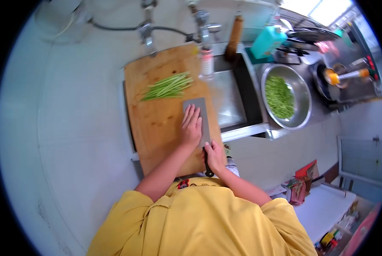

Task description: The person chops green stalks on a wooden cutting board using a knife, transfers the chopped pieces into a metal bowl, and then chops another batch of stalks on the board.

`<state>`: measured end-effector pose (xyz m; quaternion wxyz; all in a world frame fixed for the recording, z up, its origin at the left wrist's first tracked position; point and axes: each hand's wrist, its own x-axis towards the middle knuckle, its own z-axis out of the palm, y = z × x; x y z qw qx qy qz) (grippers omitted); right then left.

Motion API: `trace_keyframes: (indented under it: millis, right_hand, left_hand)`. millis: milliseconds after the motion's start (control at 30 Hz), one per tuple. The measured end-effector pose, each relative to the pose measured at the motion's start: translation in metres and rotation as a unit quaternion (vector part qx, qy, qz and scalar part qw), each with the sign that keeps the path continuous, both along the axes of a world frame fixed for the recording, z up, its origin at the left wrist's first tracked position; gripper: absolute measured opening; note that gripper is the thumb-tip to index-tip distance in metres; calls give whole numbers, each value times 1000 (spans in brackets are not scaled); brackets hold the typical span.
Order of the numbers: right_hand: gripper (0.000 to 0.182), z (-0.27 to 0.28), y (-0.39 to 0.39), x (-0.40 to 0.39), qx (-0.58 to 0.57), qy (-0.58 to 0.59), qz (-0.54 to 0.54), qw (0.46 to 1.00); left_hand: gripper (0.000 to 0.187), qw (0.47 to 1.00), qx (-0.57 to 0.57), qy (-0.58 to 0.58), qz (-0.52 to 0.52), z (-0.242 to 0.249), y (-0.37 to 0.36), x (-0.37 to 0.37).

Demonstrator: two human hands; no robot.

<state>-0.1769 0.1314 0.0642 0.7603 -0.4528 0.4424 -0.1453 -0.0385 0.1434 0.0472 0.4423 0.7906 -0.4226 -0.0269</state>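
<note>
A wide grey cleaver (204, 123) lies at the right part of the wooden cutting board (156, 141), its blade pointing away from me. My right hand (215, 157) is wrapped round its black handle near the board's front edge. My left hand (191, 127) rests on the blade with its fingers stretched out. Beyond the blade, a bundle of long green stalks (167, 86) lies on the board, apart from both hands. Small dark bits (175, 72) sit just behind the stalks.
Right of the board is a sink (231, 96). A steel bowl (302, 100) of chopped greens (279, 97) stands further right, with a teal bottle (267, 42) behind it. Taps (203, 30) rise behind the board, beside a pink-and-white container (207, 63).
</note>
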Motion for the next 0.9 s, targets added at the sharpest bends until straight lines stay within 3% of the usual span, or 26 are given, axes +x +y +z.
trace_keyframes:
  millis: [133,333,533,667,767,900]
  right_hand:
    - [18,22,-30,-36,-1,4,-67,998]
    - [19,57,-103,-104,-14,-28,-210,977]
    - [19,73,-198,-177,-75,8,-262,962]
    - [20,69,-247,-220,-87,27,-253,963]
    - [20,61,-274,-243,-75,58,-236,967]
    - [20,54,-298,-262,-96,98,-201,970]
  left_hand:
    - [29,995,9,-55,-85,27,-51,-36]
    - [18,975,-56,-20,-215,66,-162,-114]
    - [12,954,-106,-58,-276,76,-278,-189]
    - [12,961,-104,-99,-237,64,-335,-212]
    - [14,975,-44,-152,-154,36,-356,-211]
    - [13,985,2,-140,-105,35,-361,-215]
